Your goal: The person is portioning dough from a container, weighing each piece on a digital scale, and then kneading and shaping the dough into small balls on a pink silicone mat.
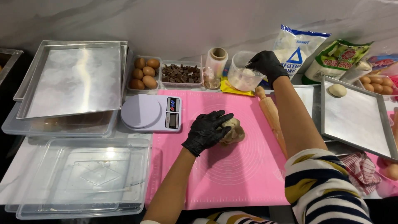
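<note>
From my remote seat, I see both hands in matt black gloves that look like thin rubber. The left hand (206,132) presses soft, lumpy, dull beige dough (234,132) on a smooth pink mat (232,182) with a silicone look. The right hand (266,63) dips into a cloudy plastic tub (240,79) of white powder. A pale wooden rolling pin (270,114) lies alongside, unvarnished. Brushed metal trays (74,79) give a dull sheen; clear plastic lids (83,178) are glossy. The scale (151,113) is smooth white plastic. Brown eggs (144,72) look matt, the flour bags (299,47) shiny film. The counter (16,170) is polished marble-like stone; a striped cloth (365,168) looks woven.
</note>
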